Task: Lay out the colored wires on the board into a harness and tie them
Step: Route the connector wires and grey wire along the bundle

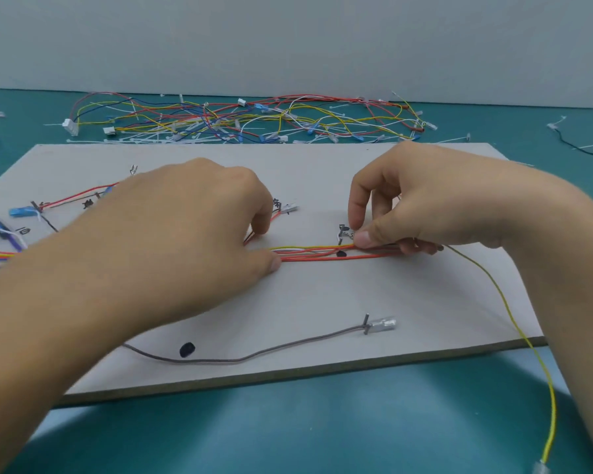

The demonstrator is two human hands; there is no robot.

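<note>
Yellow wire [514, 323] trails off the board [322, 302] edge, nearest the viewer, from under the right hand [435, 203]. Those fingers [363, 238] are pinched on the red bundle [315, 254] beside a peg [342, 232]; the left hand [189, 227] presses the bundle down, fingers together. Risk: a tug could pull wires off the peg. Beyond, spare wires [240, 119] heap on the surface.

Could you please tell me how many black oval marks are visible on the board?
2: one black oval mark beside the red wires between the hands, another near the grey wire; the arms may hide more.
</note>
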